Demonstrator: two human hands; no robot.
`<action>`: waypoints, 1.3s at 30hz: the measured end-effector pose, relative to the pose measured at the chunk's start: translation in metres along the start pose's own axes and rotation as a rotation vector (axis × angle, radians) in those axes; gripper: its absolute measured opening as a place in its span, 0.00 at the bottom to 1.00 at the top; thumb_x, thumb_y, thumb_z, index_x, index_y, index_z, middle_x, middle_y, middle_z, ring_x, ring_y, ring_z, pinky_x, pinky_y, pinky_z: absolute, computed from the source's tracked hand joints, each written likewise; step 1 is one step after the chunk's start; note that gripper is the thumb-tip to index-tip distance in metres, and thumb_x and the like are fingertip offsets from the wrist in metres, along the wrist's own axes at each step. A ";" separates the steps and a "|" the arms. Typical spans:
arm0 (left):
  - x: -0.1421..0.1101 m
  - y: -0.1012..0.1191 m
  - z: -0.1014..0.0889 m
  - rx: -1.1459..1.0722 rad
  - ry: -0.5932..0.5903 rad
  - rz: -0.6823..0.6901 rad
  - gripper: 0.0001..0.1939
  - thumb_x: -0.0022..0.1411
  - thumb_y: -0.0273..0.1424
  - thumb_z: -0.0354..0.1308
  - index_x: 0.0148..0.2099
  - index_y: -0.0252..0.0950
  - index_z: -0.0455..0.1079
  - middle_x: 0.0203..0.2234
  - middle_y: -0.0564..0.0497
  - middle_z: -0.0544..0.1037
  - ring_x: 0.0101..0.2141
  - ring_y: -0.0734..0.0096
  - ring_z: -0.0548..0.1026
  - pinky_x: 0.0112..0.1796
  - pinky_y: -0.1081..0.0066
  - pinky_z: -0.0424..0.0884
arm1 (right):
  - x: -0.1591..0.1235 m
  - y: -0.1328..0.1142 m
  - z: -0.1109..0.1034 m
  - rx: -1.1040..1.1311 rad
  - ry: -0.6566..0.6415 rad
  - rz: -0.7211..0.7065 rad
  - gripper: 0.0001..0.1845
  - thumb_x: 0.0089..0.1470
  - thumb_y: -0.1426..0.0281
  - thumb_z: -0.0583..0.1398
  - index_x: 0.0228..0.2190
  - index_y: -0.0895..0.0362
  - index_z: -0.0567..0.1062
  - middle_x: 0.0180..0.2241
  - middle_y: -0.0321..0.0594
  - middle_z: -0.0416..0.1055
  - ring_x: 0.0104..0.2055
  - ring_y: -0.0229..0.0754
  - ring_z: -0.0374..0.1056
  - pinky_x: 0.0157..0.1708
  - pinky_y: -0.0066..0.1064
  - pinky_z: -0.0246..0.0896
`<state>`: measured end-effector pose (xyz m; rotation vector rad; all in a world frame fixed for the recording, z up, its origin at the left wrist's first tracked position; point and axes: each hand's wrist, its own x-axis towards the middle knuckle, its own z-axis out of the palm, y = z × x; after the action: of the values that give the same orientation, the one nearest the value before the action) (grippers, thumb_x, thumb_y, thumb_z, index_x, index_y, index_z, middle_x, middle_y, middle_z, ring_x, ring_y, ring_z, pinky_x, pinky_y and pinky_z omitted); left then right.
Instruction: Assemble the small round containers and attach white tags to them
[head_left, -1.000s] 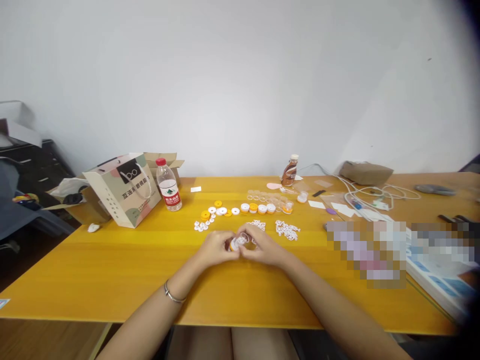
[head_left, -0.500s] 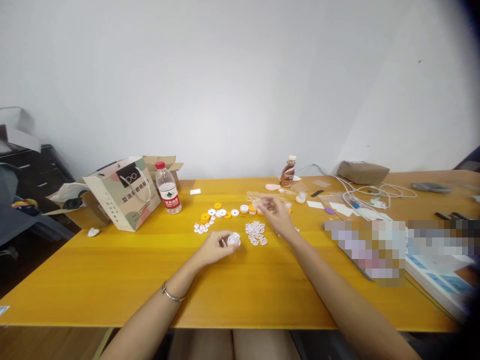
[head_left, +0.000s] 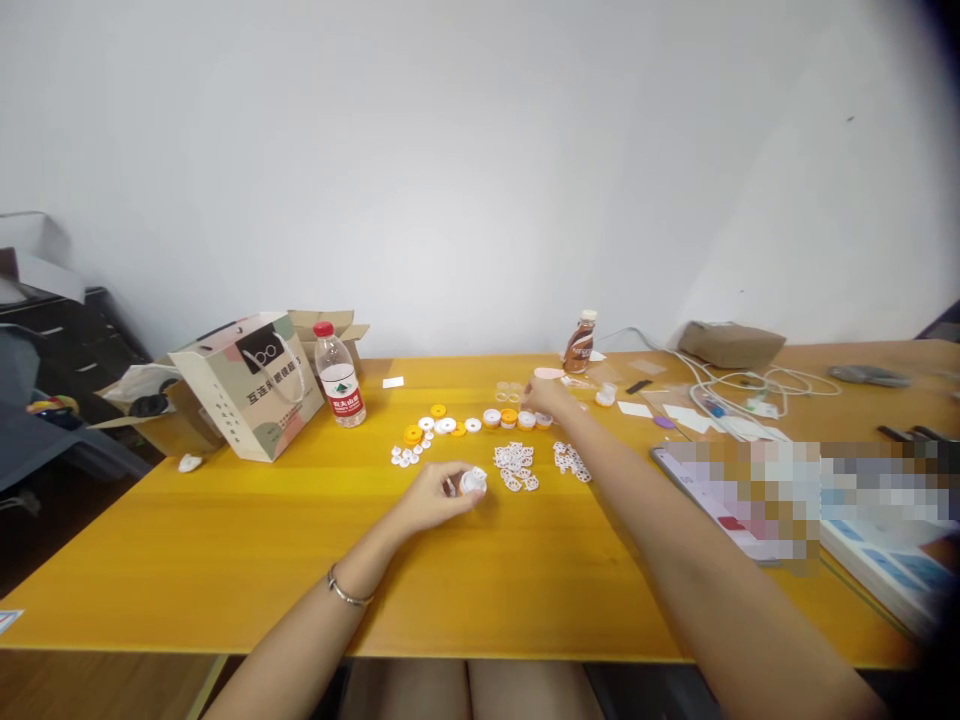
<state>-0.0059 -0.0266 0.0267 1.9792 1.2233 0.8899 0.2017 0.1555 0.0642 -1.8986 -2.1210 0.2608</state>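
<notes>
My left hand [head_left: 435,494] is above the near side of the table, its fingers closed round a small white round plastic part [head_left: 473,481]. Farther off, my right hand [head_left: 549,397] reaches in among clear plastic rings [head_left: 510,391], just behind a row of small white and orange round pieces [head_left: 509,418]. Its fingers are bent together, and whatever is between the tips is too small to make out. Between the hands lie a pile of white openwork plastic pieces [head_left: 514,462] and a second such pile [head_left: 571,461]. White and orange discs [head_left: 439,411] and small white knobs [head_left: 406,456] sit left of them.
A paper bag [head_left: 251,385] and a red-capped water bottle [head_left: 341,380] stand at the left. A brown drink bottle [head_left: 580,343] is at the back. White cables [head_left: 739,385], white cards [head_left: 635,409], a purple oval piece [head_left: 664,422] and a partly blurred-out tablet-like object [head_left: 701,490] lie at the right.
My right hand has moved down and slightly right, from above the row to the clear rings. My left hand stays nearly in place with the white part. The right pile is now uncovered.
</notes>
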 end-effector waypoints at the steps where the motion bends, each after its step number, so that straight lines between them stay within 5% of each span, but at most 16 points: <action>1: 0.000 0.001 0.000 0.001 -0.001 -0.001 0.12 0.51 0.34 0.54 0.33 0.30 0.69 0.20 0.56 0.65 0.20 0.82 0.59 0.22 0.81 0.56 | 0.000 -0.001 0.001 -0.022 -0.003 0.014 0.14 0.37 0.74 0.62 0.32 0.61 0.74 0.31 0.49 0.73 0.34 0.47 0.67 0.30 0.31 0.56; 8: 0.000 0.002 0.000 0.015 0.014 -0.003 0.13 0.52 0.36 0.54 0.35 0.30 0.70 0.20 0.56 0.67 0.20 0.81 0.60 0.21 0.81 0.56 | -0.006 -0.010 -0.004 -0.090 0.115 -0.008 0.15 0.43 0.69 0.60 0.35 0.61 0.70 0.38 0.52 0.69 0.43 0.50 0.63 0.37 0.34 0.55; 12: 0.001 -0.002 0.001 0.029 0.055 -0.012 0.14 0.52 0.37 0.54 0.34 0.30 0.69 0.19 0.55 0.67 0.20 0.81 0.60 0.21 0.80 0.56 | -0.047 -0.026 0.003 0.190 0.200 -0.349 0.14 0.52 0.62 0.53 0.35 0.59 0.66 0.32 0.44 0.68 0.35 0.41 0.63 0.33 0.30 0.55; 15: 0.003 -0.006 0.004 0.056 0.077 -0.016 0.14 0.52 0.37 0.53 0.33 0.30 0.69 0.18 0.56 0.66 0.19 0.81 0.60 0.20 0.80 0.54 | -0.096 -0.037 0.016 0.527 0.044 -0.587 0.12 0.55 0.60 0.49 0.34 0.57 0.63 0.26 0.35 0.65 0.27 0.36 0.60 0.27 0.26 0.54; 19: 0.003 -0.012 0.008 0.145 0.094 0.016 0.08 0.50 0.31 0.53 0.30 0.30 0.68 0.16 0.58 0.64 0.19 0.81 0.59 0.21 0.80 0.54 | -0.143 -0.047 0.031 0.607 -0.157 -0.700 0.11 0.52 0.61 0.53 0.33 0.55 0.64 0.24 0.32 0.64 0.25 0.35 0.58 0.25 0.25 0.52; 24: 0.002 -0.013 0.006 0.096 0.088 0.004 0.08 0.50 0.31 0.53 0.27 0.30 0.67 0.16 0.57 0.65 0.19 0.81 0.60 0.21 0.80 0.54 | -0.141 -0.047 0.030 0.674 -0.137 -0.683 0.11 0.54 0.61 0.50 0.30 0.55 0.64 0.25 0.34 0.64 0.26 0.35 0.59 0.26 0.26 0.53; 29: -0.003 -0.007 0.000 -0.061 -0.078 0.025 0.14 0.56 0.35 0.50 0.28 0.29 0.69 0.19 0.53 0.69 0.22 0.79 0.63 0.24 0.79 0.58 | -0.111 -0.022 0.013 0.914 0.389 -0.390 0.12 0.53 0.58 0.49 0.30 0.53 0.59 0.27 0.36 0.61 0.28 0.38 0.59 0.29 0.28 0.54; 33: -0.001 -0.001 0.005 0.009 -0.036 0.103 0.15 0.49 0.38 0.60 0.36 0.33 0.72 0.30 0.50 0.70 0.29 0.74 0.66 0.30 0.77 0.61 | -0.104 -0.010 0.022 0.904 0.260 -0.394 0.14 0.49 0.57 0.53 0.32 0.53 0.57 0.24 0.32 0.59 0.23 0.36 0.56 0.25 0.28 0.53; 39: -0.001 -0.001 0.013 0.088 -0.185 0.186 0.22 0.46 0.39 0.63 0.44 0.37 0.70 0.34 0.48 0.71 0.36 0.69 0.68 0.39 0.72 0.62 | -0.108 -0.014 0.038 0.847 0.132 -0.442 0.13 0.47 0.60 0.57 0.31 0.55 0.61 0.23 0.30 0.59 0.23 0.34 0.56 0.25 0.27 0.52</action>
<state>0.0038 -0.0293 0.0184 2.2198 1.0019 0.7326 0.1866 0.0485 0.0230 -0.9230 -1.8340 0.7578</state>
